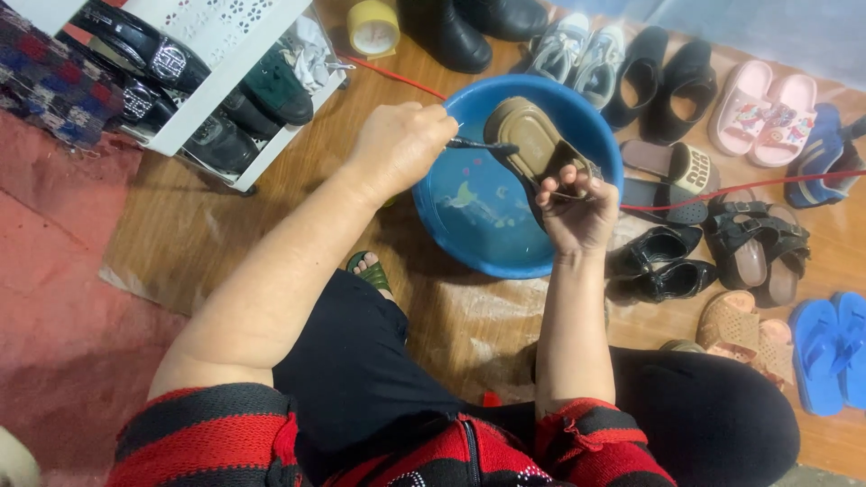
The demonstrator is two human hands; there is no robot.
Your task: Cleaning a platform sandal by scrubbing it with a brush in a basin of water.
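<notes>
In the head view, the person is sitting on the wooden floor (271,207) over a round blue plastic basin (595,135) that is holding shallow, cloudy water. The right hand (577,212) is gripping the heel end of a tan, flat-soled sandal (532,135), fingers curled tightly around it, and is holding it tilted, sole up, above the water inside the basin. The left hand (401,144) is closing in a fist around the handle of a small dark brush (483,144), whose head is touching the sandal's edge.

Just beyond the basin's far rim, a pair of grey-and-white sneakers (577,45) and a pair of black slip-on shoes (663,77) are lying side by side. To the right, pink slides (767,108), black strappy sandals (753,239) and bright blue flip-flops (830,347) are resting on the floor. A thin red cord (749,185) is running across them. At upper left, a white perforated shoe rack (216,81) is holding dark shoes, and a yellow tape roll (374,25) is sitting near it.
</notes>
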